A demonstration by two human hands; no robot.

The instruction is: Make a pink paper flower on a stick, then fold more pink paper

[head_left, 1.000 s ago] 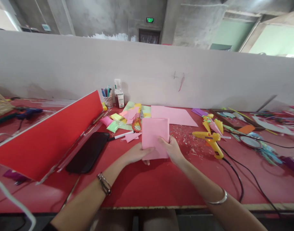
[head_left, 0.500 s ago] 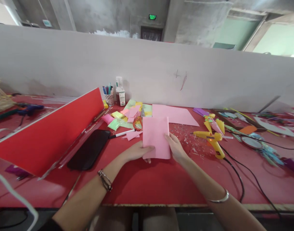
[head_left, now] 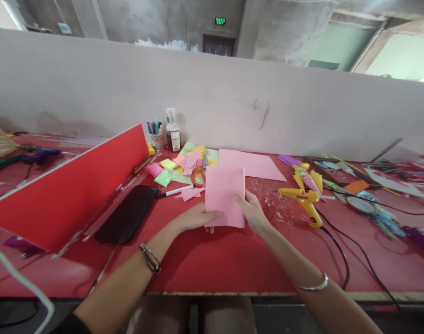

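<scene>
Between my hands, above the red table, is a folded pink sheet of paper (head_left: 225,192). My left hand (head_left: 198,217) grips its lower left edge, thumb on top and fingers underneath. On the other side, my right hand (head_left: 252,209) pinches the right edge with the thumb on the front; its other fingers are mostly hidden behind. A larger pink sheet (head_left: 256,164) lies flat beyond it. Pink paper scraps (head_left: 190,193) and a white marker (head_left: 177,190) are just left of the held sheet, near scissors with orange handles (head_left: 198,177).
A yellow glue gun (head_left: 304,200) with a black cord lies at right beside a yellow and pink paper craft (head_left: 309,178). A red board (head_left: 76,185) stands at left, with a black phone (head_left: 128,213) before it. A pen cup (head_left: 156,140) and bottle (head_left: 173,132) stand behind.
Both hands still hold the folded pink sheet, which has tilted very slightly. The whole view has shifted a little; nothing was let go or picked up.
</scene>
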